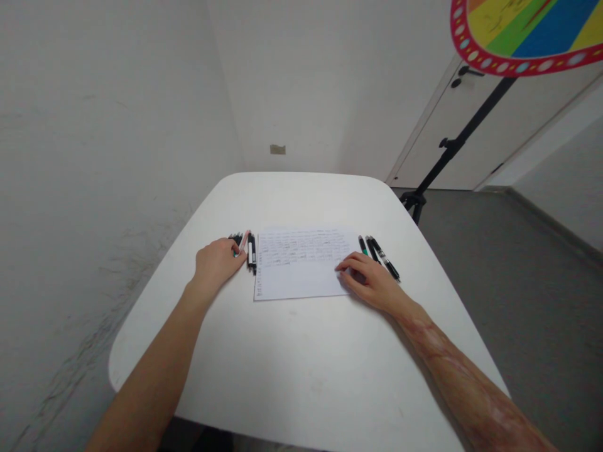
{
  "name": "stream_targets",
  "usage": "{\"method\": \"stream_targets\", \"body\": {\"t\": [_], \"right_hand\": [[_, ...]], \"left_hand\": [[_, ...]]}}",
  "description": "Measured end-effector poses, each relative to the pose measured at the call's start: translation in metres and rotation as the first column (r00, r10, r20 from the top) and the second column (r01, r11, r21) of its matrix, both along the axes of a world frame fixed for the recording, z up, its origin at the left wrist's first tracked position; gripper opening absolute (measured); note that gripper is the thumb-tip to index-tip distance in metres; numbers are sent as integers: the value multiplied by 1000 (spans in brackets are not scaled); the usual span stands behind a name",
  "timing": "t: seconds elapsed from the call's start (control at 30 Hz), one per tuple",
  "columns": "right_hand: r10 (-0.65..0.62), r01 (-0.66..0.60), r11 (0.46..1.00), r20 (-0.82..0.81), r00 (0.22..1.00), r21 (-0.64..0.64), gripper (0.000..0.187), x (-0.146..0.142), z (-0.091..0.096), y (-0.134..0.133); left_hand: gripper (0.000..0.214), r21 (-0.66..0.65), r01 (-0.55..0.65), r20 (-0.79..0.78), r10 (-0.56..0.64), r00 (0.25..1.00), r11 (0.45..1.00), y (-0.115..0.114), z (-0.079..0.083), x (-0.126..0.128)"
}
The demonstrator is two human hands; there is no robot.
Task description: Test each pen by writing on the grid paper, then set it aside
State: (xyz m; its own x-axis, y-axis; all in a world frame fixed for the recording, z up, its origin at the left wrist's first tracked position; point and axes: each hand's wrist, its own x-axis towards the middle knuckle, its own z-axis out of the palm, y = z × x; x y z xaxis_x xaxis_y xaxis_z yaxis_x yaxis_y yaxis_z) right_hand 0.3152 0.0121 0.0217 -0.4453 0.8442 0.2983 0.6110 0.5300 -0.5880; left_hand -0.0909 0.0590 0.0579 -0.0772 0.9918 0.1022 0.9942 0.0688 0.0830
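Note:
A sheet of paper [301, 263] with several lines of handwriting on its upper half lies on the white table [301, 364]. My left hand [217, 262] rests left of the sheet, its fingers curled over a group of pens [251, 251] lying side by side. My right hand [370, 276] lies flat on the sheet's right edge with the fingers stretched out and nothing in them. Just beyond it lie three dark pens [379, 254], one with a green tip.
A white wall runs close along the table's left side. To the right, on grey floor, stands a black tripod [447, 154] carrying a colourful wheel [527, 34]. A closed door [471, 125] is behind it.

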Motion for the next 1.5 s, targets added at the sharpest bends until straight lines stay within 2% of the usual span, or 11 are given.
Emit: {"method": "stream_targets", "body": {"t": [0.13, 0.23, 0.33, 0.47, 0.53, 0.67, 0.77, 0.9, 1.1, 1.3, 1.5], "right_hand": [[14, -14, 1000, 10, 1000, 15, 14, 0, 0, 0], [11, -11, 1000, 8, 1000, 22, 14, 0, 1, 0], [11, -11, 1000, -1, 1000, 23, 15, 0, 0, 0], [-44, 47, 998, -59, 997, 52, 15, 1, 2, -1], [-103, 106, 994, -93, 990, 28, 16, -2, 5, -2], [-172, 158, 983, -164, 971, -91, 25, -19, 16, -3], [-157, 124, 974, -167, 973, -190, 33, -37, 23, 4], [-143, 114, 980, -179, 973, -162, 48, -54, 22, 15], [-138, 96, 986, -333, 933, -138, 47, -56, -1, 15], [-135, 79, 982, -341, 931, -172, 48, -56, -8, 12], [-224, 149, 970, -454, 863, -193, 47, -53, -12, 14]], "left_hand": [[21, 126, -49, 37, 45, 998, 991, -2, 2, 2], [17, 304, 2, 79, -28, 996, 953, -5, 1, 5], [14, 473, 222, 68, -287, 956, 852, -10, -6, 14], [11, 558, 521, -11, -622, 783, 646, -19, -20, 37], [12, 563, 600, -32, -710, 704, 569, -23, -25, 50], [14, 555, 665, -59, -773, 631, 500, -28, -30, 69], [13, 559, 691, -84, -797, 598, 459, -30, -31, 75], [15, 566, 678, -75, -790, 609, 469, -29, -33, 75], [21, 505, 707, -26, -809, 587, 496, -26, -35, 74], [23, 497, 704, 17, -817, 576, 507, -27, -34, 73], [26, 515, 637, 80, -772, 631, 574, -25, -38, 66]]}}
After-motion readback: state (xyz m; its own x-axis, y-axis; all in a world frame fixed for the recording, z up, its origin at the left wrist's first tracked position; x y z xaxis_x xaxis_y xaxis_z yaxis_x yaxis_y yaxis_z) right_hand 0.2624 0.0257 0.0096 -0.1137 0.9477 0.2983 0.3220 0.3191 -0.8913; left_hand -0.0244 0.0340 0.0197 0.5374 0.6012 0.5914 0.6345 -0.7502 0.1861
